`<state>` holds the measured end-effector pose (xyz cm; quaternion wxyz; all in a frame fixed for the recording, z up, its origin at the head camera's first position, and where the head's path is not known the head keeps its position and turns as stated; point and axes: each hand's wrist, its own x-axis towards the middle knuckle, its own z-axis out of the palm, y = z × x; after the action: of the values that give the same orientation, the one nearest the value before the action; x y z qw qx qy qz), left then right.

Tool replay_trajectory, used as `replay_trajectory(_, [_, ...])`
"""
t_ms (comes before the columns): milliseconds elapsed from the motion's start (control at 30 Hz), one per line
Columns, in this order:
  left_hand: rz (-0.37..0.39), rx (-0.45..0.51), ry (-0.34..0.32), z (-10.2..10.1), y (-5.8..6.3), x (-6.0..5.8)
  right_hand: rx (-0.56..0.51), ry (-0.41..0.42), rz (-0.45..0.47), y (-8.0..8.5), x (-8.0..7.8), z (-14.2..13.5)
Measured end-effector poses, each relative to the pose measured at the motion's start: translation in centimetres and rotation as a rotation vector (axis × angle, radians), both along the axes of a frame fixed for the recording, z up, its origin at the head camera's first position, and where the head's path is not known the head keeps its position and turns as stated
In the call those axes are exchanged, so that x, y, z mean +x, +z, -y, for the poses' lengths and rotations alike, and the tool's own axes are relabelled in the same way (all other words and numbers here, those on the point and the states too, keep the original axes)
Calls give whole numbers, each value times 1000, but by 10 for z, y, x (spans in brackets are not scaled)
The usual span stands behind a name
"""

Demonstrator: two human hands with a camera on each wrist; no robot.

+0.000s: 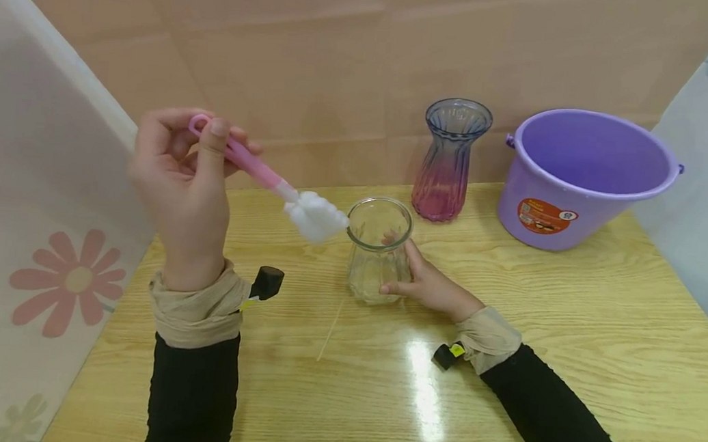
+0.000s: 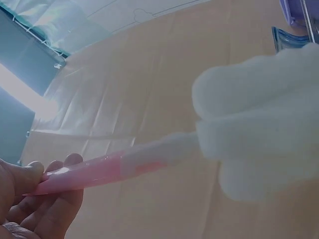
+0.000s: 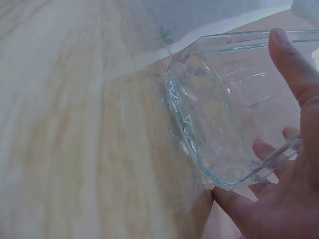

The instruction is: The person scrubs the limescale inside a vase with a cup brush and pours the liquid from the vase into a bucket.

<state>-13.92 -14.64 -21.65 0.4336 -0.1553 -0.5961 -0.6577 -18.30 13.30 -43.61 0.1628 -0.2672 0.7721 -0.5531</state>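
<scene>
In the head view my left hand (image 1: 187,182) is raised at the left and pinches the pink handle of a sponge bottle brush (image 1: 317,216). Its white sponge head points right, beside the rim of a clear glass vase (image 1: 378,270). The left wrist view shows thumb and fingers on the handle, with the white sponge (image 2: 259,119) close to the camera. My right hand (image 1: 426,284) grips the clear vase from its right side. In the right wrist view the vase's base (image 3: 184,119) is near the wooden table, with fingers wrapped around the glass.
A blue-to-pink ribbed glass vase (image 1: 447,166) stands behind the clear one. To its right is a purple bucket (image 1: 579,175) with a red label. A thin pale stick or line (image 1: 331,329) shows on the table (image 1: 328,411). Patterned panels flank both sides.
</scene>
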Motion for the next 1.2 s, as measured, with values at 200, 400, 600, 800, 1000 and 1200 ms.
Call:
replay_trajectory(200, [51, 56, -10, 1, -7, -5, -3, 1, -2, 0, 0, -1])
replay_trajectory(400, [98, 97, 22, 11, -17, -13, -8, 3, 10, 0, 0, -1])
replay_trajectory(600, [155, 22, 80, 21, -40, -29, -7, 9, 15, 0, 0, -1])
replay_trajectory(800, [221, -136, 196, 26, -75, -47, -13, 11, 15, 0, 0, 0])
replay_trajectory(1000, [290, -233, 268, 23, -100, -57, -22, 10, 17, 0, 0, -1])
replay_trajectory(1200, [331, -193, 275, 24, -112, -63, -5, 10, 9, -1, 0, -2])
